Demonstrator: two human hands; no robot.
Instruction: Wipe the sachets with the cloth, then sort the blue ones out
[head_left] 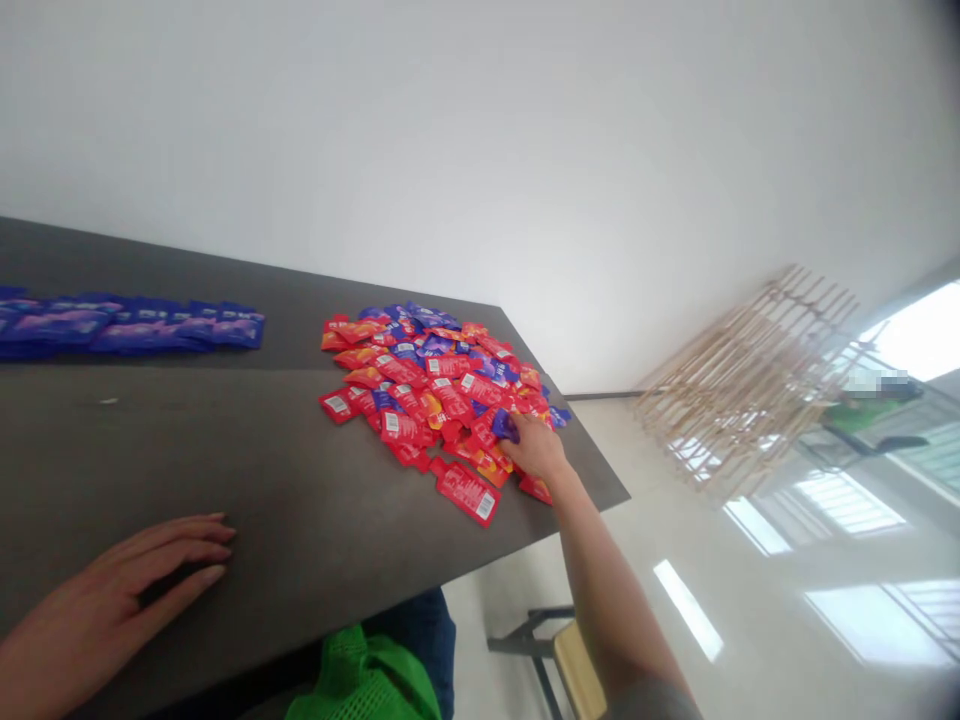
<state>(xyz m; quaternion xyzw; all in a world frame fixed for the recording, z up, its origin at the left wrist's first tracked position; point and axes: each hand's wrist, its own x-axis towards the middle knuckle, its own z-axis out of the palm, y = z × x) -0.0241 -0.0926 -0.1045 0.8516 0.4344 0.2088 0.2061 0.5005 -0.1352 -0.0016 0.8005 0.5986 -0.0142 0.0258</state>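
My left hand (135, 585) lies on the dark table (247, 450), fingers stretched out and holding nothing. Over at the right, my right hand (534, 445) reaches into a pile of small shaped sachets, its fingers closed on a purple sachet (504, 425); the fingertips are partly hidden. Most of the heap is red and orange sachets (405, 428), with purple ones mixed in and along its back. One red sachet (466, 490) lies at the pile's front edge, its barcode facing up. Further left, a row of overlapping purple sachets (150, 325) runs along the table.
A white wall (337, 150) rises behind the table. The table's right corner (619, 492) is close to the pile. Beyond stand a wooden slatted rack (757, 380) and, below my right arm, a stool (577, 670). Green mesh cloth (367, 680) covers my lap.
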